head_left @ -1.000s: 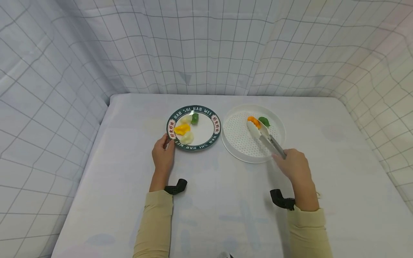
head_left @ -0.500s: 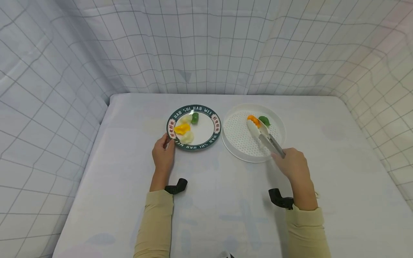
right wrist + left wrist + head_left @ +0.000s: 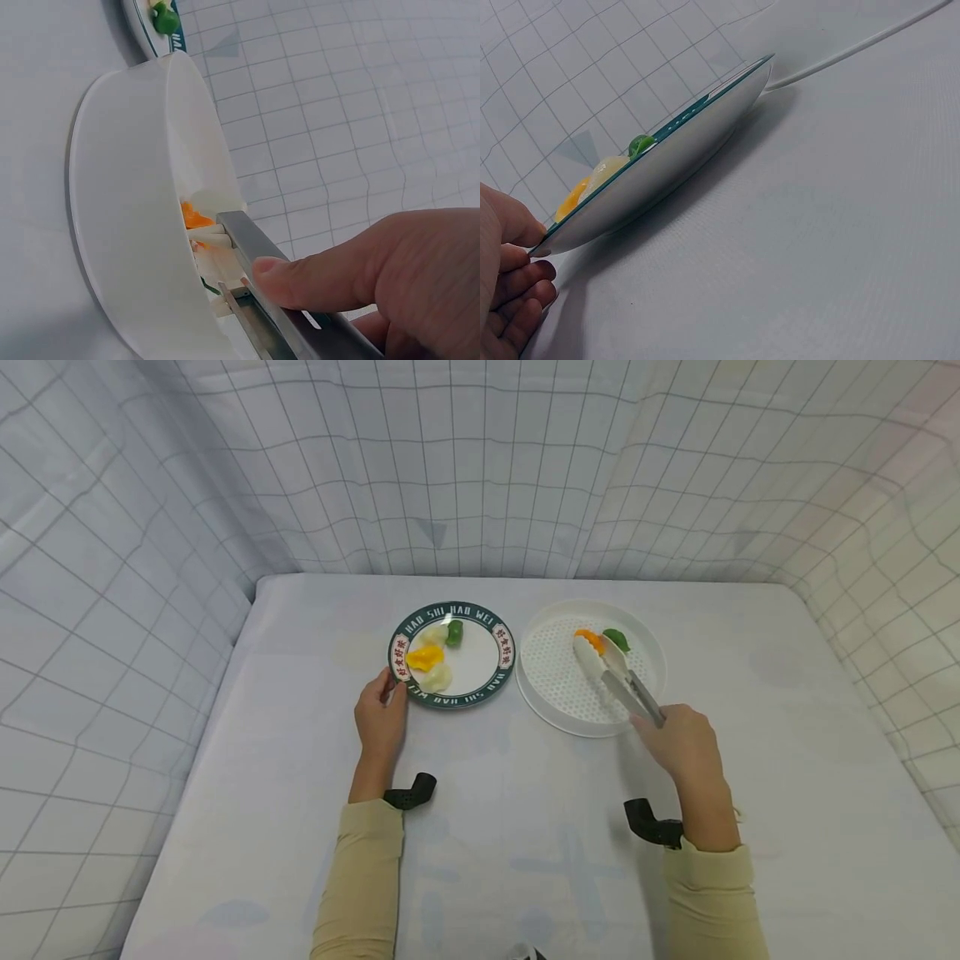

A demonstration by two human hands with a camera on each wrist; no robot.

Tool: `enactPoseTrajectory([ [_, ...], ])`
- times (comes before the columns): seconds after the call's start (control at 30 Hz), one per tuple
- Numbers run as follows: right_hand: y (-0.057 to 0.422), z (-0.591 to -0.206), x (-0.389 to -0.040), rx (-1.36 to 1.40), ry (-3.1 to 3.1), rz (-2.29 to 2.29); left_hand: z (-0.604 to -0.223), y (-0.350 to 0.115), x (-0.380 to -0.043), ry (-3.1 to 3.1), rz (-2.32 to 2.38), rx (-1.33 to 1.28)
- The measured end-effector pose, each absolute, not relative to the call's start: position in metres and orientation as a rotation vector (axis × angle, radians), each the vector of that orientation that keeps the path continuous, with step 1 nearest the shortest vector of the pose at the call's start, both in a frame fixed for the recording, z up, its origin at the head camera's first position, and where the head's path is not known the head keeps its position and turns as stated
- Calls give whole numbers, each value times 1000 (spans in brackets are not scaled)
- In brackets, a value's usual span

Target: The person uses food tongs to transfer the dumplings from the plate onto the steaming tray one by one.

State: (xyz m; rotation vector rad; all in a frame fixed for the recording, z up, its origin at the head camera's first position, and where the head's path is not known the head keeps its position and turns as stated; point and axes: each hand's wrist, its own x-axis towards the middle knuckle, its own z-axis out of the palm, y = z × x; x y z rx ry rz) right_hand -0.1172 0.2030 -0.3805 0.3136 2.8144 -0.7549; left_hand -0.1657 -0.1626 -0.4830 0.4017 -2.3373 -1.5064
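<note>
My left hand (image 3: pixel 381 714) pinches the near-left rim of a plate (image 3: pixel 480 695) with a green lettered border, thumb on top and fingers below in the left wrist view. On the plate lie a yellow dumpling-like piece (image 3: pixel 425 657), two pale ones (image 3: pixel 436 677) and a green one (image 3: pixel 454 633). My right hand (image 3: pixel 678 739) grips metal tongs (image 3: pixel 633 693) with white tips, reaching into a white round steamer tray (image 3: pixel 543 689) with a perforated base. Between the tong tips is an orange dumpling-like piece (image 3: pixel 589 639). A green piece (image 3: pixel 617 639) lies just right of them in the tray.
Plate and tray stand side by side, rims close together, on a white-covered table (image 3: pixel 495 827). White checked curtains (image 3: pixel 465 468) hang behind and at both sides. A small dark-and-white object (image 3: pixel 525 952) shows at the table's near edge.
The tongs stay around the orange piece, their tips shifting only slightly. The left hand keeps its hold on the plate rim, and the plate and tray have stayed in place.
</note>
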Motion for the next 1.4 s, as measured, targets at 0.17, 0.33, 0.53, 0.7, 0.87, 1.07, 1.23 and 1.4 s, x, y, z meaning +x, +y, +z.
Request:
enactPoseTrajectory([
  [0.17, 203, -378, -116, 303, 2821, -759, -482, -165, -166, -2332, -1505, 410],
  [0.33, 205, -373, -114, 272, 2861, -768, -483, -164, -166, -2335, -1509, 423],
  [0.53, 206, -364, -112, 167, 2945, -792, -482, -163, -165, -2332, -1506, 411],
  [0.7, 194, -361, -115, 70, 2992, -851, -481, -165, -163, -2340, -1481, 399],
  [0.87, 176, -367, -123, -18, 2973, -925, -481, -166, -162, -2351, -1478, 394],
  [1.07, 165, -379, -145, -495, 2951, -848, -480, -165, -162, -2334, -1497, 404],
  [1.23, 169, -378, -171, -900, 2867, -638, -482, -164, -164, -2330, -1500, 401],
  [1.4, 167, -370, -187, -1020, 2824, -516, -481, -164, -163, -2332, -1487, 393],
])
